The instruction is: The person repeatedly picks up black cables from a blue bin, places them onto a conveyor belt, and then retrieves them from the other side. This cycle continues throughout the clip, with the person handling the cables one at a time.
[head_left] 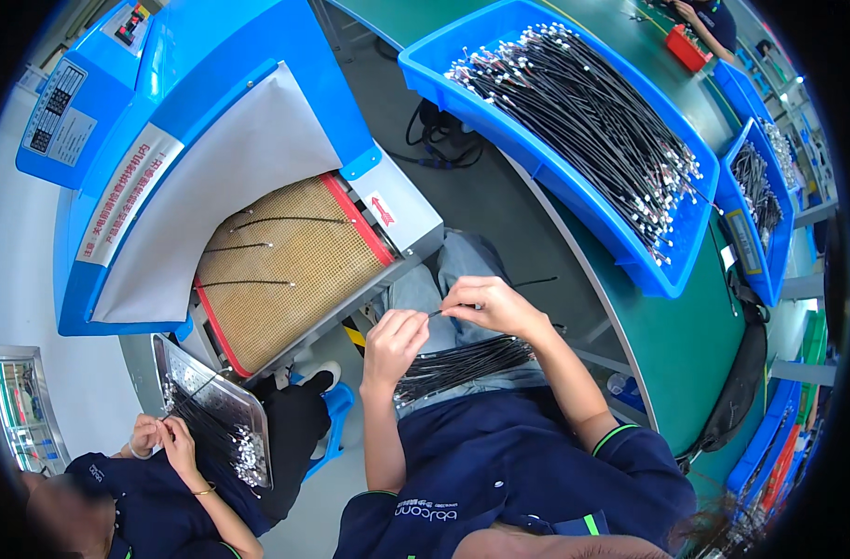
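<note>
Both hands on one thin black cable (435,314) – left hand (395,347) fingertips together on it, right hand (485,302) pinching it thumb to finger. Short bare stretch between the two pinches, just in front of the lap bundle.

Key relation: the mesh belt (280,326) lies left and forward of the grip. Left hand is the nearer one, just off the belt's near edge; right hand sits on the counter side. Cable's long axis runs roughly left-right, right end angled away from the body. A black tail (535,281) shows past the right hand, ending short of the green counter's (641,347) left edge – looks like the same cable, can't confirm through the fingers.

Three loose cables (294,220) on the belt lie well apart, also roughly left-right; the farthest reaches close to the right red edge.

Looks: held cable is slim, dark, nearly straight. Left end hidden in the hand; any connector on the tail too small to tell. The bundle (462,367) lies across the lap (527,376), similar black lengths, small pale ends. More like it, white-tipped, fill the blue bin (550,182) along the counter's left edge.
</note>
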### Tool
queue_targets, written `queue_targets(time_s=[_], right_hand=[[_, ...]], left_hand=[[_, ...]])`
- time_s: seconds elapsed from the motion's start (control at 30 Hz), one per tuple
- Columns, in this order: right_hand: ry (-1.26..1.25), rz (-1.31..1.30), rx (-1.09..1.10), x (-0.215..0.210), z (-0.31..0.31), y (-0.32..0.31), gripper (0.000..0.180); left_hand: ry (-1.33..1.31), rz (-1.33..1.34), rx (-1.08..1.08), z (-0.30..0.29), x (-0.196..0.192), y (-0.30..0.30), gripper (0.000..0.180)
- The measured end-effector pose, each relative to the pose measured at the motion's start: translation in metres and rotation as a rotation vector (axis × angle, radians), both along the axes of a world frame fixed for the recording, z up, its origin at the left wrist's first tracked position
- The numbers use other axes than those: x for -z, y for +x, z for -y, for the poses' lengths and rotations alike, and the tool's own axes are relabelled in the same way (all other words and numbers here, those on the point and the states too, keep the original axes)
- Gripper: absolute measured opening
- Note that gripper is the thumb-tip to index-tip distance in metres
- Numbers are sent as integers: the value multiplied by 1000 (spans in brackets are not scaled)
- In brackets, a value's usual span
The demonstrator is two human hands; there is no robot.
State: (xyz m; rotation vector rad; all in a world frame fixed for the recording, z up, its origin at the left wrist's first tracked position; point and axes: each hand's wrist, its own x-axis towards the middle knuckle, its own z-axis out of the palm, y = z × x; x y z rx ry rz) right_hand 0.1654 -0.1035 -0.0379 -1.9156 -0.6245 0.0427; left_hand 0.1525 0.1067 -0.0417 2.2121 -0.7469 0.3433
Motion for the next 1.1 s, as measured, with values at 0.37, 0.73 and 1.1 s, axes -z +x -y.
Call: queue_targets(time_s=[0.37, 0.73, 1.1], right_hand=[[-83, -60, 13, -1, 7, 1, 14], [-218, -151, 181, -3, 70, 0, 14], [-134, 123, 265, 5, 67, -2, 15]], left_hand=[[1, -58, -57, -12, 0, 0, 13], [-48, -196, -359, -83, 18, -17, 12], [-69, -215, -394, -95, 18, -21, 12]])
